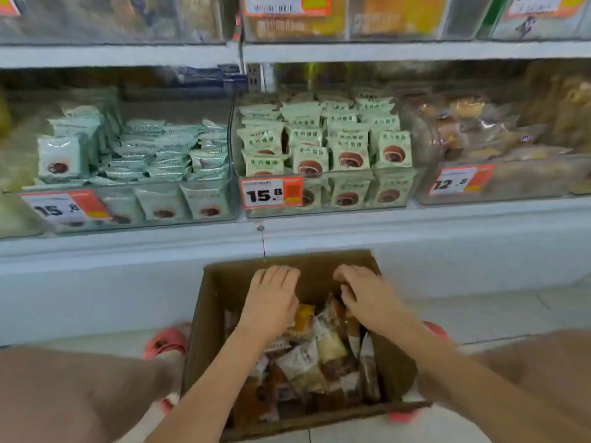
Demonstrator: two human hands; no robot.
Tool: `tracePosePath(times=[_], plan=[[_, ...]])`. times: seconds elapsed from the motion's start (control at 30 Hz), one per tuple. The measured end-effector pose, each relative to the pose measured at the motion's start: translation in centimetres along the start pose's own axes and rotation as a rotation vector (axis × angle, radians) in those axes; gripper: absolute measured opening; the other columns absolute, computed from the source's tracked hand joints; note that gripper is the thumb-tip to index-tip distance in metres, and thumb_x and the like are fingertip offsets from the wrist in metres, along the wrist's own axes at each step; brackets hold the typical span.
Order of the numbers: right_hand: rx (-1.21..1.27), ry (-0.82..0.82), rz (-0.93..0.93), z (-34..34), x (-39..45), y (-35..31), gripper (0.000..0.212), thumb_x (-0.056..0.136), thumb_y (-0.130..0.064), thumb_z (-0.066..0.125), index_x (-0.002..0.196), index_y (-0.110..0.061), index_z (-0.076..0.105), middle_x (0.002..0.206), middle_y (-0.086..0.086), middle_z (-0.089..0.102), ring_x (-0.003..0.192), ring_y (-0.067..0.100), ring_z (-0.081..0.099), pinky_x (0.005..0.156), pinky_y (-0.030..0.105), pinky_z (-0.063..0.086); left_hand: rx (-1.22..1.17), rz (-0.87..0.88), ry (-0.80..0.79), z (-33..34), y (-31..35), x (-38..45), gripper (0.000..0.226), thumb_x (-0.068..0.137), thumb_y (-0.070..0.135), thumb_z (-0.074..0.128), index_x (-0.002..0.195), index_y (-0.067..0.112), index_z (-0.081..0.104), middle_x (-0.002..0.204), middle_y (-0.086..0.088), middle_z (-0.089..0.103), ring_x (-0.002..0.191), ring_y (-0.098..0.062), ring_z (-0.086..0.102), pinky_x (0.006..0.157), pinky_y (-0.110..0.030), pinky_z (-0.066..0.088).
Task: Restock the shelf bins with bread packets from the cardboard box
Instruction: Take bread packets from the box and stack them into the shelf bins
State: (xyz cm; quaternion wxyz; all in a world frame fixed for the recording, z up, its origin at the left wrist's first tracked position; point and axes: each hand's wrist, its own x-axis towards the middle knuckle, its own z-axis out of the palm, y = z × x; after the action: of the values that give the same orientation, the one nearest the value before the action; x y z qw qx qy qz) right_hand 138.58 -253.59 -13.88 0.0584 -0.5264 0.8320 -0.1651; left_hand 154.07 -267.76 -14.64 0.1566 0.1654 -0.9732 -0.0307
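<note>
Both hands are reaching into the cardboard box (pixel 396 372) on the floor below the shelf bins (pixel 329 199), left hand (pixel 271 302) lying flat-fingered on the bread packets (pixel 316 356), right hand (pixel 364 292) curling over them, grasp indiscernible.

The cardboard box (pixel 204 314) gapes open-topped, heaped bread packets (pixel 313 356) filling it; clear shelf bins (pixel 332 190) stand open above.
</note>
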Motion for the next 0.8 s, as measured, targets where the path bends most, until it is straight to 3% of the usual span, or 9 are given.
tracePosePath(times=[0.07, 0.13, 0.23, 0.33, 0.5, 0.57, 0.63, 0.7, 0.8], plan=[[-0.002, -0.337, 0.196, 4.2, -1.6, 1.7, 0.038, 0.097, -0.023, 0.041, 0.134, -0.026, 0.035, 0.129, 0.002, 0.048, 0.102, 0.024, 0.055, 0.08, 0.04, 0.051, -0.029, -0.171, -0.303, 2.8, 0.0, -4.2, 0.039, 0.093, 0.024, 0.046, 0.131, 0.017, 0.046, 0.126, -0.002, 0.053, 0.118, -0.023, 0.05, 0.098, -0.038, 0.037], [-0.019, -0.481, 0.339, 7.0, -2.5, 2.5, 0.057, 0.096, -0.023, 0.045, 0.146, -0.024, 0.018, 0.139, 0.008, 0.039, 0.105, 0.03, 0.055, 0.082, 0.043, 0.051, -0.034, -0.269, -0.469, 5.0, 0.0, -7.8, 0.044, 0.097, 0.024, 0.039, 0.14, 0.02, 0.032, 0.139, 0.0, 0.044, 0.129, -0.02, 0.039, 0.105, -0.036, 0.03], [0.022, -0.236, 0.496, 9.4, -2.4, 2.6, 0.056, 0.096, -0.026, 0.047, 0.144, -0.015, 0.02, 0.133, 0.014, 0.042, 0.099, 0.034, 0.059, 0.075, 0.042, 0.051, -0.072, -0.379, -0.562, 6.3, 0.2, -10.1, 0.048, 0.097, 0.02, 0.039, 0.143, 0.021, 0.027, 0.143, 0.0, 0.041, 0.132, -0.02, 0.036, 0.107, -0.037, 0.027], [0.007, 0.022, 0.656, 10.2, -0.8, 2.6, 0.051, 0.095, -0.038, 0.047, 0.132, -0.006, 0.031, 0.116, 0.017, 0.056, 0.09, 0.034, 0.063, 0.066, 0.038, 0.049, -0.12, -0.402, -0.532, 6.6, 0.4, -9.4, 0.039, 0.096, 0.02, 0.04, 0.135, 0.023, 0.036, 0.136, 0.0, 0.045, 0.127, -0.02, 0.039, 0.104, -0.037, 0.031], [-0.054, -0.083, 0.738, 10.5, 1.1, 3.5, 0.043, 0.101, -0.034, 0.03, 0.111, -0.002, 0.058, 0.103, 0.018, 0.064, 0.092, 0.036, 0.063, 0.071, 0.037, 0.05, -0.206, -0.495, -0.48, 7.4, 0.0, -8.8, 0.035, 0.095, 0.021, 0.044, 0.13, 0.021, 0.044, 0.126, 0.001, 0.052, 0.119, -0.019, 0.047, 0.101, -0.037, 0.038], [-0.017, -0.051, 0.689, 10.3, 0.5, 2.8, 0.043, 0.102, -0.031, 0.029, 0.112, -0.003, 0.06, 0.1, 0.017, 0.062, 0.086, 0.034, 0.063, 0.072, 0.039, 0.053, -0.337, -0.623, -0.383, 7.7, 0.1, -8.4, 0.022, 0.093, 0.024, 0.051, 0.115, 0.021, 0.054, 0.11, 0.0, 0.06, 0.102, -0.018, 0.057, 0.089, -0.035, 0.049], [0.044, -0.009, 0.61, 9.9, -0.9, 1.2, 0.039, 0.101, -0.032, 0.029, 0.114, -0.008, 0.058, 0.099, 0.013, 0.059, 0.078, 0.028, 0.062, 0.069, 0.038, 0.053, -0.701, -0.92, -0.337, 7.4, 0.6, -7.3, 0.02, 0.093, 0.032, 0.056, 0.107, 0.018, 0.059, 0.1, -0.002, 0.063, 0.087, -0.016, 0.06, 0.077, -0.031, 0.051], [0.073, 0.011, 0.48, 8.9, -2.1, -1.5, 0.033, 0.101, -0.031, 0.031, 0.115, -0.013, 0.055, 0.108, 0.008, 0.056, 0.075, 0.019, 0.061, 0.068, 0.035, 0.054, -1.374, -1.23, -0.423, 6.3, 1.3, -5.7, 0.04, 0.09, 0.045, 0.057, 0.117, 0.015, 0.057, 0.111, -0.005, 0.061, 0.098, -0.02, 0.06, 0.085, -0.033, 0.049], [0.04, -0.082, 0.141, 9.2, -3.6, -6.0, 0.029, 0.099, -0.024, 0.041, 0.127, -0.017, 0.047, 0.127, 0.006, 0.05, 0.099, 0.022, 0.061, 0.08, 0.035, 0.055, -2.034, -1.238, -0.421, 4.7, 1.7, -4.8, 0.063, 0.084, 0.062, 0.049, 0.123, 0.013, 0.053, 0.123, -0.014, 0.06, 0.114, -0.034, 0.058, 0.098, -0.048, 0.045]])
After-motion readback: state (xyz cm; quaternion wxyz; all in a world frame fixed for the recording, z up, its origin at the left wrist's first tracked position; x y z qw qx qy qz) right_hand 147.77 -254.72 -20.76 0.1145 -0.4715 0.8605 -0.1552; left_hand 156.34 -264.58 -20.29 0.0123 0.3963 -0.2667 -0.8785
